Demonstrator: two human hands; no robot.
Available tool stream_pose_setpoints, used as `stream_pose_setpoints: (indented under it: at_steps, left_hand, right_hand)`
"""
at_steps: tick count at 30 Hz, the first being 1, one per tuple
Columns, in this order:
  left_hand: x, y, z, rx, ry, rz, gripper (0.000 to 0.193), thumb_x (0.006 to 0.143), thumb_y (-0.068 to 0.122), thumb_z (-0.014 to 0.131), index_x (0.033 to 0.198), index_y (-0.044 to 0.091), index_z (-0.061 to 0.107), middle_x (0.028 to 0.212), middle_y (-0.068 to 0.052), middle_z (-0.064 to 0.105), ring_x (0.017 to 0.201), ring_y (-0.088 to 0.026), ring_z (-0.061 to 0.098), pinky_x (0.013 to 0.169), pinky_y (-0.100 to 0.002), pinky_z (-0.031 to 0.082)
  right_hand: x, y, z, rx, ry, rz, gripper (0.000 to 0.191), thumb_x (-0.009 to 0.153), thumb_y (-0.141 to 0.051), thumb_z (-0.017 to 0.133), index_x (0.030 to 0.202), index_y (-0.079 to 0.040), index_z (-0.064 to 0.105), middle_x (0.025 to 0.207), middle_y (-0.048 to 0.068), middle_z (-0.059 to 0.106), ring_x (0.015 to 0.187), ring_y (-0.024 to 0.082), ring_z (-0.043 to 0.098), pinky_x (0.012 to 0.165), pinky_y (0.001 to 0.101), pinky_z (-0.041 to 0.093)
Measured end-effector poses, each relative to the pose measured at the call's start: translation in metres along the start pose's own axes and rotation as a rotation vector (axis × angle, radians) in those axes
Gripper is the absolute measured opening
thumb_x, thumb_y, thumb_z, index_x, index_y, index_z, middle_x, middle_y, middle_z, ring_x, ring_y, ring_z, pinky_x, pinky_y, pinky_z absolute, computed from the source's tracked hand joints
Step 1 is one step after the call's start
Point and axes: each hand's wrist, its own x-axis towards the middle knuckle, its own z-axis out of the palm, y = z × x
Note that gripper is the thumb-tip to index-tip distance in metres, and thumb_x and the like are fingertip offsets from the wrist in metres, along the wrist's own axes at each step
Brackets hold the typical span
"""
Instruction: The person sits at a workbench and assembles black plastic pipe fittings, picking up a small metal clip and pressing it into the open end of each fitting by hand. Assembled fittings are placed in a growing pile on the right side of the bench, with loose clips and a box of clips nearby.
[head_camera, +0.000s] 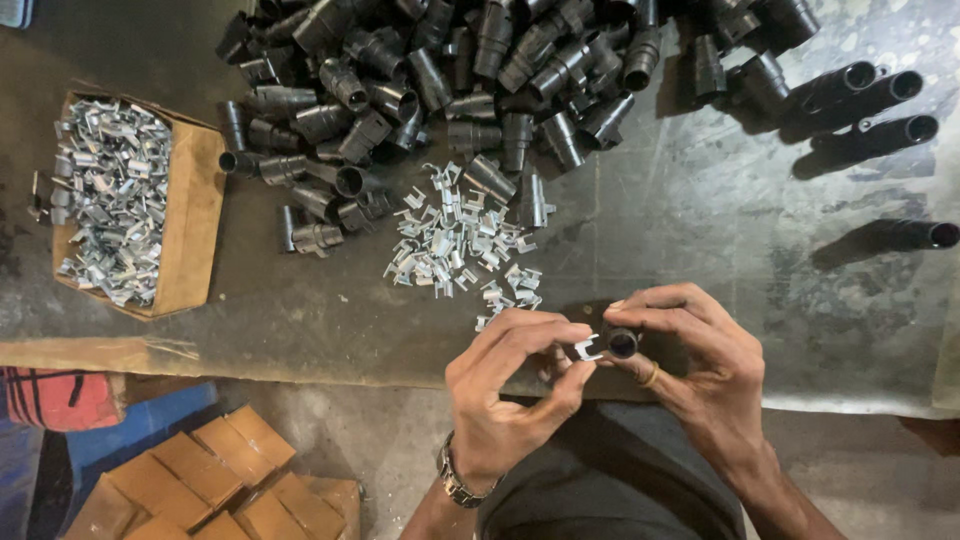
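My left hand pinches a small silver metal clip between thumb and forefinger. My right hand grips a short black plastic tube with its open end facing me. The clip sits right at the tube's left side, touching or nearly touching it. Both hands are at the near edge of the metal table. A loose scatter of silver clips lies just beyond my hands. A large heap of black tubes covers the far side of the table.
A cardboard box full of silver clips stands at the left. Several black tubes stand upright at the far right. Below the table's edge are stacked brown cartons and a red bag.
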Motion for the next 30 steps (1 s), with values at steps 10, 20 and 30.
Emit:
stream_pose_setpoints:
  at_steps: [10, 20, 30]
  left_hand:
    - [0.000, 0.011, 0.005, 0.124, -0.103, 0.110, 0.032, 0.085, -0.003, 0.082, 0.113, 0.006, 0.069, 0.107, -0.004, 0.070, 0.081, -0.012, 0.072, 0.071, -0.025, 0.059]
    - [-0.004, 0.024, 0.011, 0.301, -0.172, 0.063, 0.050, 0.084, 0.015, 0.086, 0.129, 0.003, 0.066, 0.109, -0.006, 0.070, 0.077, -0.015, 0.069, 0.066, -0.027, 0.058]
    - [-0.004, 0.006, -0.016, 0.411, 0.102, -0.142, 0.036, 0.089, 0.016, 0.082, 0.124, 0.013, 0.073, 0.107, 0.000, 0.071, 0.065, -0.008, 0.067, 0.058, -0.023, 0.057]
  right_hand:
    - [-0.005, -0.015, -0.003, -0.165, 0.042, -0.069, 0.040, 0.072, -0.006, 0.085, 0.111, -0.008, 0.076, 0.106, 0.006, 0.071, 0.103, 0.020, 0.071, 0.087, 0.0312, 0.058]
    - [-0.015, -0.009, -0.006, -0.435, 0.102, -0.190, 0.042, 0.071, -0.011, 0.087, 0.110, -0.009, 0.073, 0.109, 0.005, 0.071, 0.108, 0.023, 0.068, 0.093, 0.0384, 0.052]
    - [-0.027, 0.021, -0.061, -0.725, 0.321, -0.093, 0.035, 0.095, -0.017, 0.091, 0.121, -0.009, 0.069, 0.124, 0.010, 0.058, 0.116, 0.021, 0.058, 0.096, 0.0321, 0.051]
